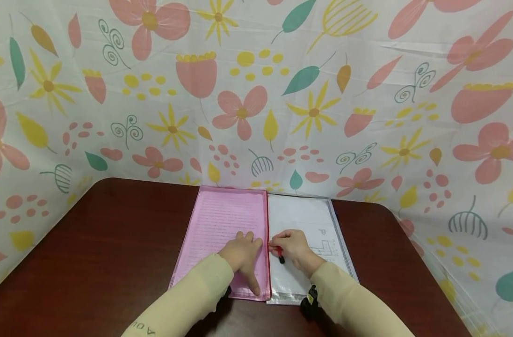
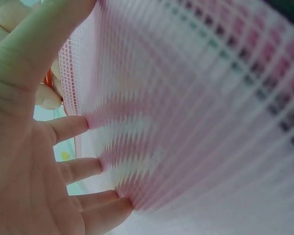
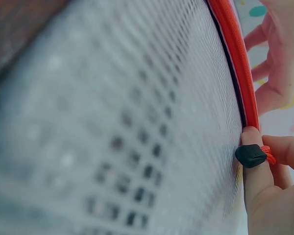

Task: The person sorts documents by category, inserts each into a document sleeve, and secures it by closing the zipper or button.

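A pink mesh zipper pouch lies on the table with a printed sheet showing through it. Along its right edge runs a red zipper. My left hand rests on the pouch near that edge, fingers spread and fingertips pressing the mesh. My right hand pinches the zipper pull, a red cord with a black end, between thumb and fingers at the zipper. Under the right hand is a whitish mesh pouch holding a sheet with printed drawings; the hand and forearm hide part of it.
Both pouches lie side by side on a dark brown table, their far edges close to a white cloth printed with flowers and leaves. A black strap sits at the right wrist.
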A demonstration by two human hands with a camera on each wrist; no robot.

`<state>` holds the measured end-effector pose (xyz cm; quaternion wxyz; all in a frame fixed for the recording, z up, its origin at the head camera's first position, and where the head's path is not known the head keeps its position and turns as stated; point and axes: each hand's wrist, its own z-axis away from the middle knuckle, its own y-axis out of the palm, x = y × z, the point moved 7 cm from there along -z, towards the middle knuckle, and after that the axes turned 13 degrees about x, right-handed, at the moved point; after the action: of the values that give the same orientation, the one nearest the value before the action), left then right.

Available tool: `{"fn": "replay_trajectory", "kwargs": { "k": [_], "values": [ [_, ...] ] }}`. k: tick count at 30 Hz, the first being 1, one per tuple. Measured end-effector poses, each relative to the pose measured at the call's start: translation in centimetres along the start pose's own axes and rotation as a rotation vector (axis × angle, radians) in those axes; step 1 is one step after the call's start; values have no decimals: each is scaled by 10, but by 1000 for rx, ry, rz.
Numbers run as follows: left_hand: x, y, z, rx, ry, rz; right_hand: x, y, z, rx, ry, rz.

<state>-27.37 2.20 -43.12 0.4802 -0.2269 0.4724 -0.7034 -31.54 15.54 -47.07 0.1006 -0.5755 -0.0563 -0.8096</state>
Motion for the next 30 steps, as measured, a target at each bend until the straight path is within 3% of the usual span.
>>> {"fn": "replay_trajectory", "kwargs": {
  "k": [8,17,30],
  "values": [
    [2,-1,-1,5,0,-18,5,-2,-8,10,10,21],
    [9,-2,-6,50,10,59,10,-1,-13,26,41,55],
    [13,0,-5,34,5,88,25,-6,-31,6,59,123]
  ]
}}
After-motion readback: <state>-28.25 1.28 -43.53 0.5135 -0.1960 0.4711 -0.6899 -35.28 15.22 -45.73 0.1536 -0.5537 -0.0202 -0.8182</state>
